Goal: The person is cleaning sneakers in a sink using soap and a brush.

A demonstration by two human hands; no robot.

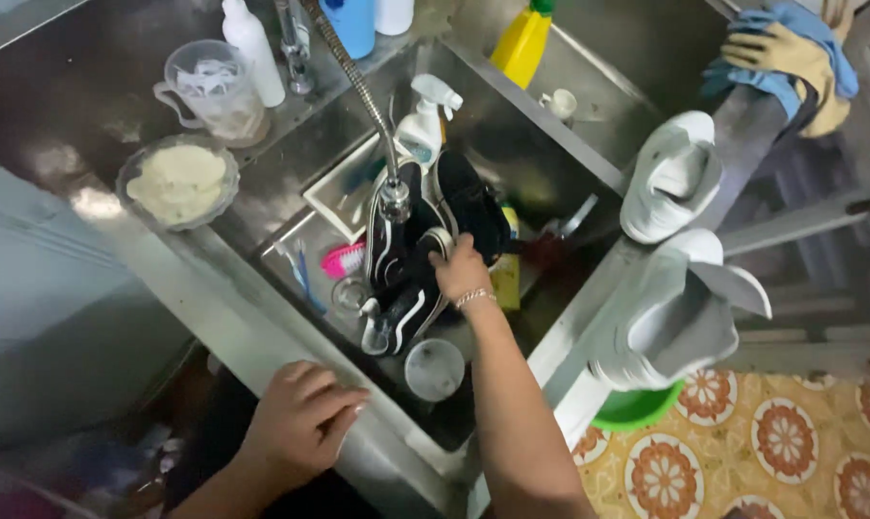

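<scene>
Down in the steel sink (550,144), a black sneaker with white stripes (406,288) is held under the flexible faucet head (394,197). The right hand (462,272) is closed on the shoe's heel end, fingers curled over its rim; the grip is narrow and loaded. The left hand (305,418) is laid flat, fingers spread, on the near sink edge (252,327), holding nothing. A second black shoe (473,207) is seen just behind the first, touching it. Around them the basin is crowded: a pink brush (344,259) to the left, a clear cup (433,368) near the front wall, a white spray bottle (423,120) behind the faucet. Little open room is left beside the shoes. On the right rim, two white sneakers (671,178) are perched at the edge, one overhanging a green basin (632,408). On the left tabletop, a bowl of white powder (177,181) and a measuring jug (209,88) are set close to the sink edge.
</scene>
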